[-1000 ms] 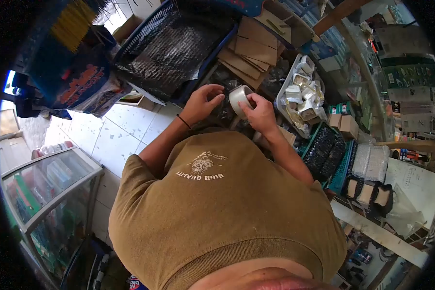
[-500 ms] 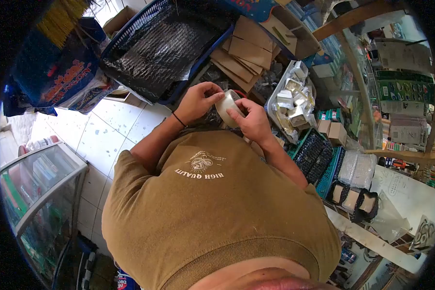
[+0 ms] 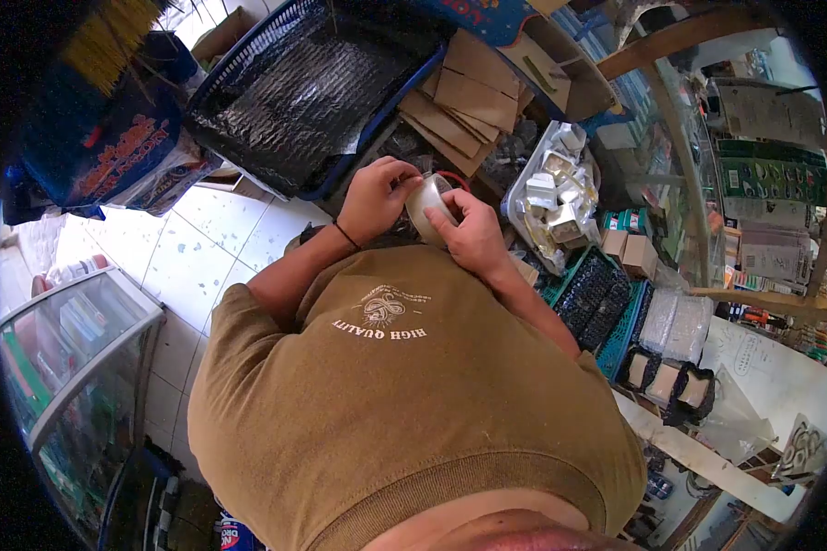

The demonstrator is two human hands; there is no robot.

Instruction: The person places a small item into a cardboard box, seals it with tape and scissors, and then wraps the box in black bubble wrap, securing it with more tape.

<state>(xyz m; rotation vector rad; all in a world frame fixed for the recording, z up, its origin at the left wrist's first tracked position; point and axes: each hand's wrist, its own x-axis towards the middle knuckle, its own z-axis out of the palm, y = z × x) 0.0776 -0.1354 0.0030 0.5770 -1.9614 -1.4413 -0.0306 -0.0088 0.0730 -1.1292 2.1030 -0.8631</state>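
A wide roll of clear tape [image 3: 426, 213] is held up in front of my chest, between both hands. My left hand [image 3: 375, 200], with a dark band at the wrist, pinches with thumb and fingertips at the roll's upper left edge. Whether a loose end of tape lies in that pinch is too small to make out. On the other side, my right hand [image 3: 474, 231] grips the roll, its thumb on the outer face and its fingers at the core.
Ahead stands a blue basket [image 3: 397, 87] with black plastic sheeting. Flat cardboard pieces [image 3: 473, 96] are stacked beside it. To the right are a tray of small silvery boxes [image 3: 560, 193], a green crate [image 3: 574, 275] and glass shelving. A glass case [image 3: 78, 321] stands at left.
The tape roll has tilted slightly and shifted a little left, together with both hands. The grip of each hand looks much the same.
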